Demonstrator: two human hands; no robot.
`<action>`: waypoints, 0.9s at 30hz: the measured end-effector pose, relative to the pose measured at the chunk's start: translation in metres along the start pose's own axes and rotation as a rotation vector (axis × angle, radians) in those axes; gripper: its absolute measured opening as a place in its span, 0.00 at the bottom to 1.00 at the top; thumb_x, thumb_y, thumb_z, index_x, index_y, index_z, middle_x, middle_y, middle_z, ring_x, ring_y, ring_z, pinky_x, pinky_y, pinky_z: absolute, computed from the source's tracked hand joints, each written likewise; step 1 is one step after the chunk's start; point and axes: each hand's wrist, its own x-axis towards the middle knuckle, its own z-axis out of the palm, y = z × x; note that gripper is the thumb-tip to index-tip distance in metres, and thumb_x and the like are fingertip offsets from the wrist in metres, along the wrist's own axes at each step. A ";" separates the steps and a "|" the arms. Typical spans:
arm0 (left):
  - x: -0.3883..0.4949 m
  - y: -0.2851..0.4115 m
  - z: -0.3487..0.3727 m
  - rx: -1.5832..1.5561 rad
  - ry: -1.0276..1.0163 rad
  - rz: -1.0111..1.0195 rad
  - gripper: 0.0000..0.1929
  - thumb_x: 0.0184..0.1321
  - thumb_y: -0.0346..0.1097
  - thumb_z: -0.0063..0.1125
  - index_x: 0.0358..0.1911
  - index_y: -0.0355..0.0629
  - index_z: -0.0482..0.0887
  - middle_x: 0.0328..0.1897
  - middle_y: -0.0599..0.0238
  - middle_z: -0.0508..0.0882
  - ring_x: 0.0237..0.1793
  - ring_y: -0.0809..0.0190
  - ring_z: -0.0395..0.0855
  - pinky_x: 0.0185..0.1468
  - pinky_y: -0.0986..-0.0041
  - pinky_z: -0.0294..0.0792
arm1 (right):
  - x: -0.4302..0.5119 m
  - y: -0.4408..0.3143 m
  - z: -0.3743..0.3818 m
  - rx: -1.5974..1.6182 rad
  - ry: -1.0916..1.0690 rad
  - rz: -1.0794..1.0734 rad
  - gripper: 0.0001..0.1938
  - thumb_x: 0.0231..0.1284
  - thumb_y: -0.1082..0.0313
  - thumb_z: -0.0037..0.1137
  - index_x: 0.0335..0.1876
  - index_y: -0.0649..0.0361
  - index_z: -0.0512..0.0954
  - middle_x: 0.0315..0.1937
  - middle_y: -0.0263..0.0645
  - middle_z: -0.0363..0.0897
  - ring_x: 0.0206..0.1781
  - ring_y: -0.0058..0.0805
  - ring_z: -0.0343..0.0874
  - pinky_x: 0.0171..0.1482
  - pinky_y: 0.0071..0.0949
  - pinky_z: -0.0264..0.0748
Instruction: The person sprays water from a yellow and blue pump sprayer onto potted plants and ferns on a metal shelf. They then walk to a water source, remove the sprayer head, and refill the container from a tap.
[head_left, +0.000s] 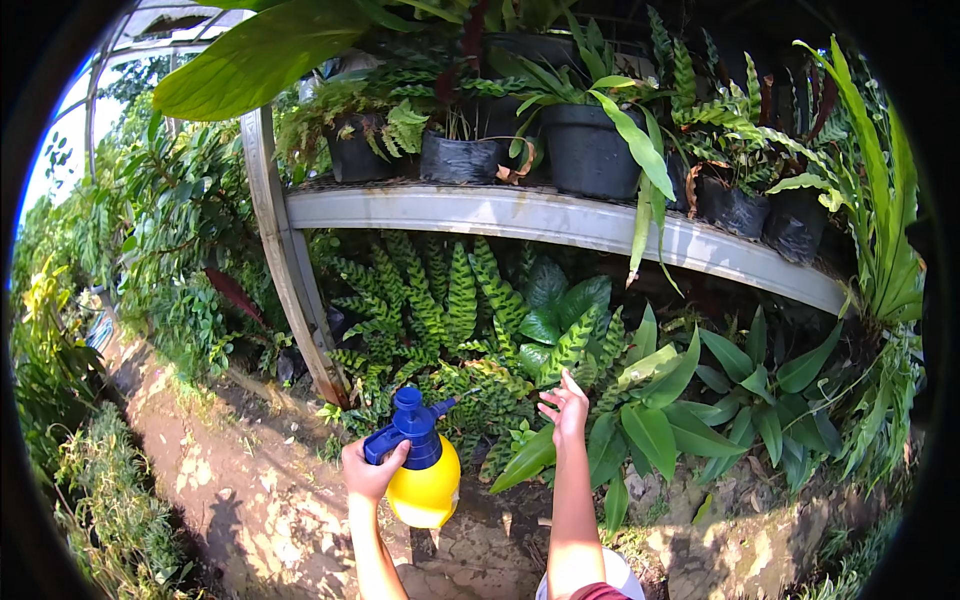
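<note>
My left hand (373, 466) grips the blue handle of a pump spray bottle (424, 487) with a yellow tank. The thumb lies across the handle near the trigger, and the blue nozzle points right, towards the foliage. Free of any object, my right hand (566, 409) is raised palm-up with its fingers spread. It is close to a patterned rattlesnake-type calathea (461, 300) and to a plant with broad, plain green leaves (649, 439). I cannot tell whether the fingertips touch a leaf.
A pale metal shelf beam (480, 212) crosses above the low plants, carrying several potted ferns, among them one in a black pot (589, 150). A rusty post (289, 262) supports its left end. One large leaf (255, 64) hangs overhead. A dirt path (225, 480) runs along the left.
</note>
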 end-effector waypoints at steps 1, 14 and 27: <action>0.000 -0.002 0.003 0.014 -0.021 0.011 0.12 0.49 0.36 0.72 0.30 0.35 0.88 0.19 0.75 0.82 0.20 0.78 0.73 0.26 0.83 0.65 | 0.000 0.000 0.000 0.001 0.003 -0.002 0.31 0.56 0.75 0.42 0.70 0.59 0.63 0.71 0.44 0.58 0.39 0.33 0.80 0.41 0.35 0.79; 0.001 -0.013 0.000 0.044 -0.075 -0.024 0.15 0.46 0.38 0.74 0.31 0.32 0.88 0.23 0.67 0.86 0.23 0.75 0.80 0.30 0.80 0.72 | 0.000 -0.001 0.000 0.002 0.054 0.018 0.28 0.58 0.74 0.42 0.69 0.58 0.65 0.70 0.44 0.60 0.40 0.33 0.80 0.41 0.35 0.78; 0.003 -0.015 -0.001 -0.032 -0.055 -0.060 0.13 0.49 0.35 0.73 0.32 0.32 0.88 0.26 0.64 0.87 0.26 0.73 0.83 0.33 0.80 0.75 | -0.005 -0.005 0.005 -0.087 0.050 0.074 0.27 0.58 0.72 0.44 0.67 0.53 0.69 0.68 0.42 0.63 0.39 0.31 0.79 0.40 0.32 0.78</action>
